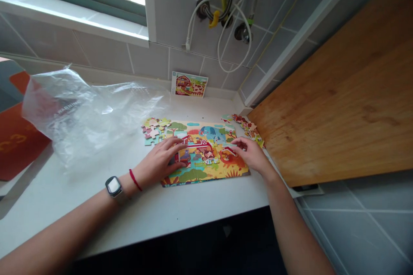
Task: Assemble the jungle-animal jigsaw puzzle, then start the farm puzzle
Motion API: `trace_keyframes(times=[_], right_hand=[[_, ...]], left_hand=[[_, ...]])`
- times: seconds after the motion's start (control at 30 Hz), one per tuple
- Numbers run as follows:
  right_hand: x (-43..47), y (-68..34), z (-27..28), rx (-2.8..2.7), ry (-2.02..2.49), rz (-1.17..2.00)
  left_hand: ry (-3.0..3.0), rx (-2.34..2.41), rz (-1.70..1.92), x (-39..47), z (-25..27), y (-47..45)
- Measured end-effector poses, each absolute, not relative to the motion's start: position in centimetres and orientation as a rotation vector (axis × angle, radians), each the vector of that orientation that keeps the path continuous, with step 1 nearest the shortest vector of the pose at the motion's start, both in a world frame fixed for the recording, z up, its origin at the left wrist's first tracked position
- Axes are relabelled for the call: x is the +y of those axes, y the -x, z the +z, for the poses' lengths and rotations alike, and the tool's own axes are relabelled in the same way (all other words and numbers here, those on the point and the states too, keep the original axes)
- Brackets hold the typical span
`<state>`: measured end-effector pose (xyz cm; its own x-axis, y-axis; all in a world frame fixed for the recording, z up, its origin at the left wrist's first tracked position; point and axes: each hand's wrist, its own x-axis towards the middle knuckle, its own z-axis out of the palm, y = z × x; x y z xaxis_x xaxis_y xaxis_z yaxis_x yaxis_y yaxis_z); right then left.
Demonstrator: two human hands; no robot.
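A colourful jigsaw puzzle [193,175] lies on the white counter, with a blue elephant at its top and a red-and-white barn section near its middle. My left hand [161,157] rests over the puzzle's left side, fingers stretched out and thumb apart. At the right side, my right hand [251,154] pinches a puzzle piece [229,149] with red and white on it, just above the board. Loose puzzle pieces [154,129] are heaped at the board's upper left. Another pile of pieces [250,128] sits at its upper right, by the wooden panel.
A clear plastic bag [97,116] spreads across the counter [155,219] on the left, beside an orange box [19,142]. A picture card [189,84] leans on the tiled wall. Hoses and a white cable [219,47] hang above. A wooden panel [342,103] bounds the right.
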<state>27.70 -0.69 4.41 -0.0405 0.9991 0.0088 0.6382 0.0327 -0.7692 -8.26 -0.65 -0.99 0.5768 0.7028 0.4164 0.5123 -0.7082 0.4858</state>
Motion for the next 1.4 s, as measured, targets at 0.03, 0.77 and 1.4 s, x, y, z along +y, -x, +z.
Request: trace_keyframes(times=[0.03, 0.77, 1.4], right_hand=[[0.5, -27.0, 4.5, -1.732, 1.6, 0.84], [7.4, -22.4, 0.6, -1.892, 1.44, 0.764], [7.1, -19.9, 0.6, -1.553, 1.381, 1.134]], left_hand=[[-2.504, 0.992, 0.855, -0.7, -1.0, 8.2], [-2.516, 1.02, 0.698, -1.7, -0.2, 8.6], [-2.464, 1.041, 0.668, -1.8, 0.1, 8.6]])
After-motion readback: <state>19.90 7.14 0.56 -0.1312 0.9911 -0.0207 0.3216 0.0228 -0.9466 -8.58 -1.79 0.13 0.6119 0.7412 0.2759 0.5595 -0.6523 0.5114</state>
